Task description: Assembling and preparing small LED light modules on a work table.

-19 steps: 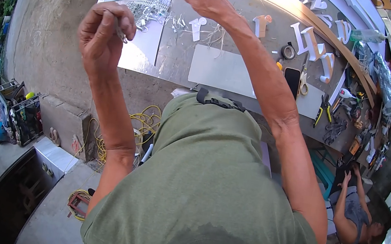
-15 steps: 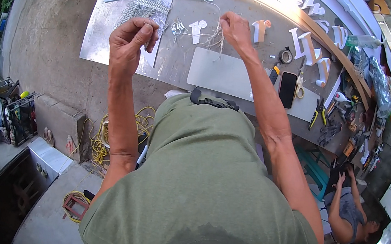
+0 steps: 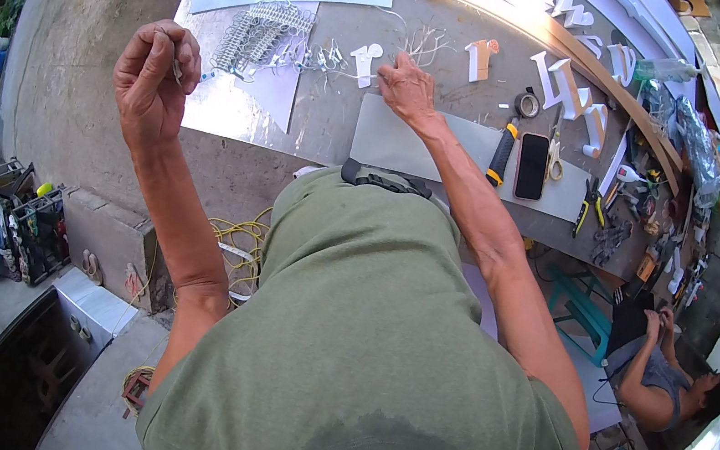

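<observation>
Fingers: left hand [image 3: 151, 87] pinching one piece [image 3: 177, 70]; right hand [image 3: 410, 94] unclear, beside one white cutout [image 3: 364, 64]

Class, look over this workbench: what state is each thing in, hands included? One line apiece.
Left hand: closed, pinching a small item.
Right hand: fingers bent; grip unclear.
Phone: face up, screen dark.
Pliers: handles spread apart.
Scissors: lying down; blades too unclear to judge.
Tape roll: lying on its side.
White wires: loose, splayed out.
Module string: heaped up.
Yellow cord: loosely coiled.
</observation>
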`<act>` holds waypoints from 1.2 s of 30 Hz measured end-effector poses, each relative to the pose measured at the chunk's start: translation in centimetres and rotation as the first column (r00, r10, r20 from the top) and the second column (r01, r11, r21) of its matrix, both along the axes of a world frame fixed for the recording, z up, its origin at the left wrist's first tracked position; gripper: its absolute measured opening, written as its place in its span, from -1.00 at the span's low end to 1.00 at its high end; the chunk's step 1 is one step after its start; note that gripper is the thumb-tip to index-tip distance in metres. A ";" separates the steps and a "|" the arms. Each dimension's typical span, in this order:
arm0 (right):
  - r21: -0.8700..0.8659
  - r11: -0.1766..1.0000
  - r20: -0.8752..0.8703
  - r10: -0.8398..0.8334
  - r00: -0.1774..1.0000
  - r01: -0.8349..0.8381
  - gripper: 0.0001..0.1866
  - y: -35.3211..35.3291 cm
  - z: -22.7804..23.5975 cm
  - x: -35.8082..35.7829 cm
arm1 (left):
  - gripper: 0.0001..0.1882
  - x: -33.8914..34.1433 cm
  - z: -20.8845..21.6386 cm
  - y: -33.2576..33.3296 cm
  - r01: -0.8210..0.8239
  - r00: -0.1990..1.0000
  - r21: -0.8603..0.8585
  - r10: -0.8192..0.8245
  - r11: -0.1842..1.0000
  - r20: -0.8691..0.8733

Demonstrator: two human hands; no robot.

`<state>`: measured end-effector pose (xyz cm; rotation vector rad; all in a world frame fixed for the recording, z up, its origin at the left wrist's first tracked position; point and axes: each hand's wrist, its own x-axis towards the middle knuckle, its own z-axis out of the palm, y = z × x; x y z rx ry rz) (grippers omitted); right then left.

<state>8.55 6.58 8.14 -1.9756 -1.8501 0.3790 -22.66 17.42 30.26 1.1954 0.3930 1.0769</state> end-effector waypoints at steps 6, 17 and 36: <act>0.095 0.982 -0.232 -0.135 0.963 0.161 -0.92 0.1 1.3 -0.3 | -0.82 0.6 0.7 0.8 -0.001 0.999 0.038 0.003 0.999 -0.052; -0.181 0.838 -0.912 -0.339 0.230 0.515 -0.85 -11.7 4.5 5.8 | -0.83 11.4 -12.1 -5.1 0.240 0.829 -0.440 -0.419 0.865 -0.371; -0.429 0.814 -0.856 -0.505 0.113 0.392 -0.83 -15.7 5.7 -1.3 | -0.81 21.1 -16.8 -8.5 0.462 0.737 -0.525 -0.639 0.715 -0.220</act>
